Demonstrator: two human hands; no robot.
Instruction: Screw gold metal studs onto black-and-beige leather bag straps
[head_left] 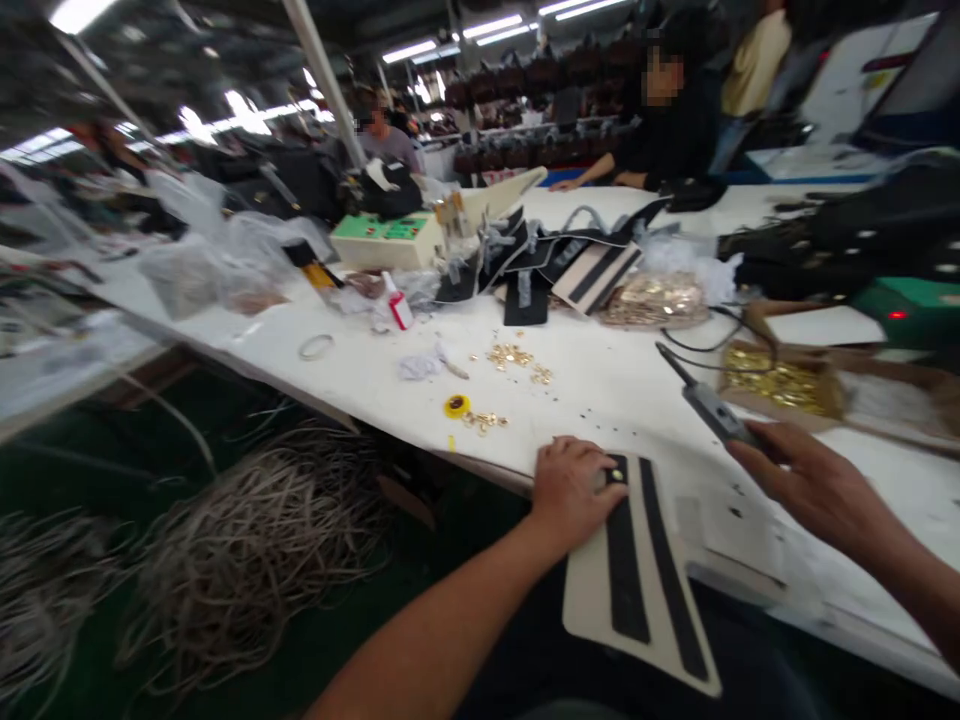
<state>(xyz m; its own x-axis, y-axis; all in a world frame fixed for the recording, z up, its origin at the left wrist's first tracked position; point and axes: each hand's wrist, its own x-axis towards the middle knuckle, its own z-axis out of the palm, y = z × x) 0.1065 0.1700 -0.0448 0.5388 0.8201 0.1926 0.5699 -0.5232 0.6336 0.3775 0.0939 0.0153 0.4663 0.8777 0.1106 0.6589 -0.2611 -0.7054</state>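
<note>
My left hand (574,490) grips the upper left edge of a cream panel (589,595) with two black stripes, its thumb beside a small gold stud (617,476) on one stripe. The panel's upper end lies on the table and its lower part reaches over the front edge towards my lap. My right hand (799,470) is closed around a grey handheld tool (712,408) with a narrow dark end, pointing up and left above the table. Whether the tool touches anything I cannot tell. Loose gold hardware pieces (510,356) lie beyond my left hand.
On the white table (360,370) are a yellow tape roll (456,405), a red-and-white bottle (397,303), dark bag pieces (525,295) and a cardboard box (825,385) of gold parts. Tangled strips (262,550) heap on the floor. A person in black (675,130) stands across the table.
</note>
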